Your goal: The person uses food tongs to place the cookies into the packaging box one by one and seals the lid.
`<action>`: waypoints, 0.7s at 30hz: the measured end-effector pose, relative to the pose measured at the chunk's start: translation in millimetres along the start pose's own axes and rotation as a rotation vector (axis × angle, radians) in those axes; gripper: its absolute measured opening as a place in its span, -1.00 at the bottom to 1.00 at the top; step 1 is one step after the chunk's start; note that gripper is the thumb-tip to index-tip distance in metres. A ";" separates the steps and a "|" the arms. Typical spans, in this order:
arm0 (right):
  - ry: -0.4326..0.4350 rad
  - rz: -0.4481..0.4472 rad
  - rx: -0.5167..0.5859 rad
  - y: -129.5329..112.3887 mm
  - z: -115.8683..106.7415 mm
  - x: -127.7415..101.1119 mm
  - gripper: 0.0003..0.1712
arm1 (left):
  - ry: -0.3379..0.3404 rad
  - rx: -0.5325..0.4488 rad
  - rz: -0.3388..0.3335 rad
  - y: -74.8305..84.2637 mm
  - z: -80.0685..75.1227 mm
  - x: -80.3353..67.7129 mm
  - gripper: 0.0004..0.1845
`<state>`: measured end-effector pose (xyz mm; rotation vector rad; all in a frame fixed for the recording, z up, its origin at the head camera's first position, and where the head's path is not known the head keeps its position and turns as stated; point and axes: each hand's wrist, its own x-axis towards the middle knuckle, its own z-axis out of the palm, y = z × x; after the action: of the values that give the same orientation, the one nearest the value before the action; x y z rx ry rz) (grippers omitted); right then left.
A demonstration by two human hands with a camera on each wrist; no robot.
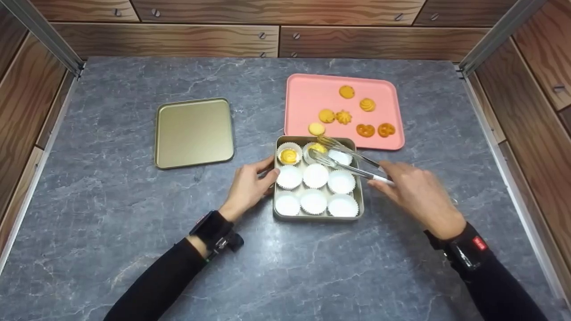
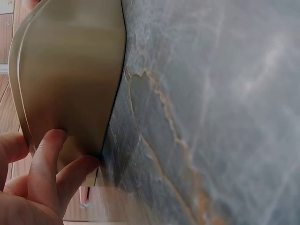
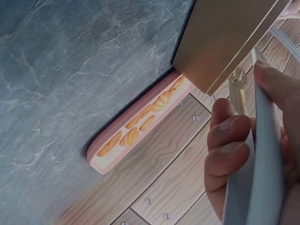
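Note:
A square gold tin (image 1: pixel 318 217) holds rows of white paper cups (image 1: pixel 316 176). A yellow swirled cookie (image 1: pixel 288 156) lies in the far left cup. My left hand (image 1: pixel 250 185) grips the tin's left side, thumb at the rim; in the left wrist view its fingers (image 2: pixel 47 159) press the outer wall. Metal tongs (image 1: pixel 357 169) are held in my right hand (image 1: pixel 417 189). Their spread tips stand over the far middle cup, either side of another yellow cookie (image 1: pixel 317 148); whether they touch it I cannot tell. In the right wrist view, fingers (image 3: pixel 229 136) wrap the tong handles.
A pink tray (image 1: pixel 308 96) behind the tin bears several cookies, among them a pale round cookie (image 1: pixel 316 129) and a pretzel-shaped one (image 1: pixel 386 129). A flat gold square lid (image 1: pixel 194 133) lies to the left. Wood-patterned panels (image 1: pixel 178 40) border the grey marbled table (image 1: pixel 134 232).

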<state>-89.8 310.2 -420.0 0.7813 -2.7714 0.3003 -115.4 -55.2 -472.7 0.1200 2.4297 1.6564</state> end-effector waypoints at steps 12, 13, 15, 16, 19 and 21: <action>0.019 -0.023 -0.036 -4.6 2.7 4.1 -0.49 | 0.006 -0.013 -0.013 0.6 1.1 -0.1 -0.45; 0.022 -0.024 -0.040 -4.8 2.7 4.1 -0.49 | 0.006 -0.013 -0.014 0.6 1.1 -0.1 -0.45; 0.022 -0.020 -0.040 -5.0 2.3 4.1 -0.50 | 0.006 -0.013 -0.018 0.6 0.9 -0.1 -0.45; 0.020 -0.018 -0.036 -5.0 2.0 4.1 -0.50 | 0.005 -0.011 -0.018 0.6 0.8 0.0 -0.45; 0.011 -0.005 -0.008 -4.2 1.3 3.5 -0.48 | 0.001 -0.012 -0.025 0.6 0.3 -0.3 -0.44; 0.010 0.006 0.023 -3.5 0.8 2.9 -0.48 | -0.003 -0.011 -0.030 0.4 -0.1 -0.2 -0.44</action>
<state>-90.5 305.7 -419.4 0.7749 -2.7664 0.3374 -115.3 -55.2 -472.3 0.0831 2.4082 1.6554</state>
